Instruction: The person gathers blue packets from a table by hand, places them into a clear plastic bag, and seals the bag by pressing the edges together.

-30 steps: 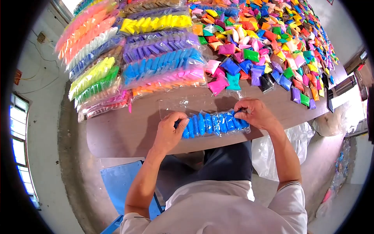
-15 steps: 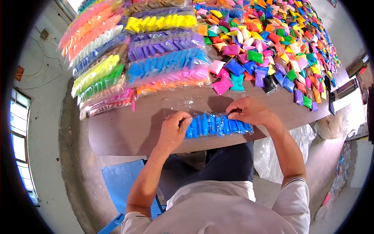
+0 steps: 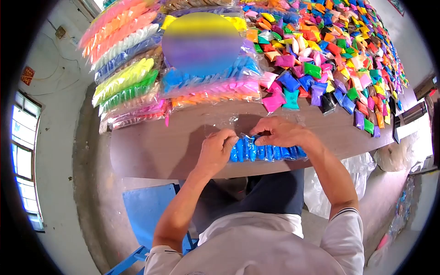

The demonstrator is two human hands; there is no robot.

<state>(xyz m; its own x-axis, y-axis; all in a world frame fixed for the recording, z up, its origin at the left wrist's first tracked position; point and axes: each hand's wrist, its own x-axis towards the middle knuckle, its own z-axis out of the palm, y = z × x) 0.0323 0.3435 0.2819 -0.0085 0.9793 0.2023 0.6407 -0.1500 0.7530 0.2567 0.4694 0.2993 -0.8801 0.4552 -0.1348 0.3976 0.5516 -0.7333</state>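
Note:
A clear plastic bag with a row of blue packets [image 3: 268,153] lies near the front edge of the table. My left hand [image 3: 217,149] is at the bag's left end, its thumb and fingers pinched together on the plastic. Over the bag's upper edge, my right hand [image 3: 282,133] bends its fingers, with the thumb pressing on the plastic above the row. Only a small gap separates the two hands. Loose clear film spreads on the table just behind them.
Filled bags [image 3: 137,85] sorted by colour are stacked at the back left; a round blur hides some. Loose coloured packets [image 3: 321,68] are heaped at the back right. A blue chair [image 3: 149,208] is at lower left, clear plastic sheeting [image 3: 330,183] below the table's right side.
My right hand has moved left along the bag's upper edge, closer to my left hand. The left hand stays at the left end. The whole view has shifted slightly.

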